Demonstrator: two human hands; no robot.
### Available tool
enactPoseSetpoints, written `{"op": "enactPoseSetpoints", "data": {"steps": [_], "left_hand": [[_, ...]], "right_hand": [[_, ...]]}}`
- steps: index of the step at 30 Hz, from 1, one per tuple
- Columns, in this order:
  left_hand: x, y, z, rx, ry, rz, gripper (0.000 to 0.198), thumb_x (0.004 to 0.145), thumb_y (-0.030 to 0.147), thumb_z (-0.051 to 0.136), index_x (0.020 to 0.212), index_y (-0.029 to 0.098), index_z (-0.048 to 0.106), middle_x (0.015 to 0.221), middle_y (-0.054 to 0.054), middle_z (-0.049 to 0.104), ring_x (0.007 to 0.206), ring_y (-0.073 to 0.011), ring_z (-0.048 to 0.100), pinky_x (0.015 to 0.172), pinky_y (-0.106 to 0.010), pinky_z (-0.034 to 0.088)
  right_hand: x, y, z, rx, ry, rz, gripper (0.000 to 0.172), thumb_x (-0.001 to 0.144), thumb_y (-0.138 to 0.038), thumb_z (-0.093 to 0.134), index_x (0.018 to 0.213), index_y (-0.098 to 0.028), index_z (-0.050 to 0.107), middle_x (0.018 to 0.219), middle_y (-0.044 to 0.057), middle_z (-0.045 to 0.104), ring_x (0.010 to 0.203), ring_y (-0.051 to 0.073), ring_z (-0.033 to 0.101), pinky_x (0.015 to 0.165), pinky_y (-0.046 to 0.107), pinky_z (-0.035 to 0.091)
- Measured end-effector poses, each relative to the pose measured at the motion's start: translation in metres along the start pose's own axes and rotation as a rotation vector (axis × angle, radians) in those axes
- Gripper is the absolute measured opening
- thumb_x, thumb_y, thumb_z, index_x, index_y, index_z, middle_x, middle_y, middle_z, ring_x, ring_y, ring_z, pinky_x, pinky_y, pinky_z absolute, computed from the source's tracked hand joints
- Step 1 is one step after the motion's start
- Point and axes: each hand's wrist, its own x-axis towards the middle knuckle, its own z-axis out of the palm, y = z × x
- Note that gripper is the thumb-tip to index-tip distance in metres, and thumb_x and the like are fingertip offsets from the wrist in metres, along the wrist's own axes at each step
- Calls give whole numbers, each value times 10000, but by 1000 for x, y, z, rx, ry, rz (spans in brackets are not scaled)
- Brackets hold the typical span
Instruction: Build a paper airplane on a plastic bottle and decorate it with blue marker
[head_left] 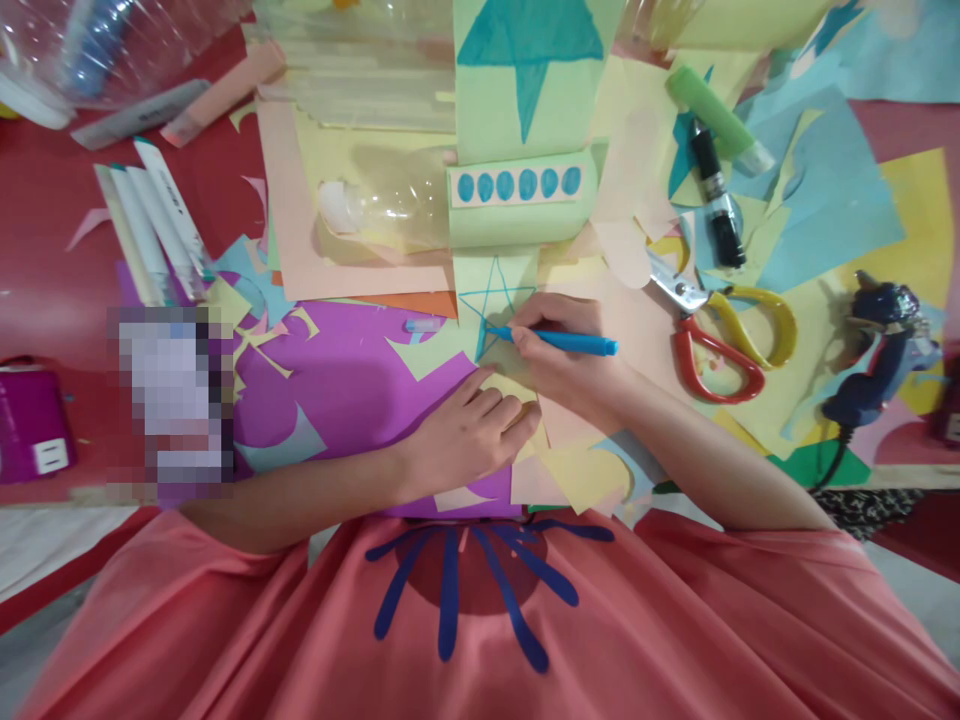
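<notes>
My right hand is closed around a blue marker, its tip on a pale green paper strip. On that strip a star outline is drawn in blue, with a little colour in its lower left point. My left hand rests on the papers just below the star, holding nothing, its index finger reaching to the strip's lower edge and the other fingers loosely bent. A small blue marker cap lies on the purple paper. Above the star, a clear plastic bottle lies sideways, wrapped in green paper with blue dots.
Scissors with red and yellow handles lie right of my right hand. Beyond them are a black marker, a green tube and a dark corded tool. White markers lie at left. Paper scraps cover the red table.
</notes>
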Motion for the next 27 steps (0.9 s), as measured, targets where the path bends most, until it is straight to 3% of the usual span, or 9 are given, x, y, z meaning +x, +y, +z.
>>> {"op": "enactPoseSetpoints", "data": {"steps": [7, 27], "left_hand": [[-1, 1, 0, -3, -13, -3, 263, 900, 237, 473, 1107, 120, 584, 705, 1, 564, 663, -154, 573, 966, -412, 478], [-1, 0, 0, -5, 12, 3, 263, 887, 249, 495, 1092, 116, 593, 705, -1, 557, 659, -167, 565, 948, -414, 471]], "right_hand": [[1, 6, 1, 13, 6, -79, 193, 811, -176, 552, 635, -190, 475, 607, -43, 471, 566, 67, 424, 528, 227, 356], [-1, 0, 0, 9, 8, -38, 202, 803, -162, 554, 623, -186, 465, 593, -42, 462, 561, 64, 412, 517, 223, 346]]}}
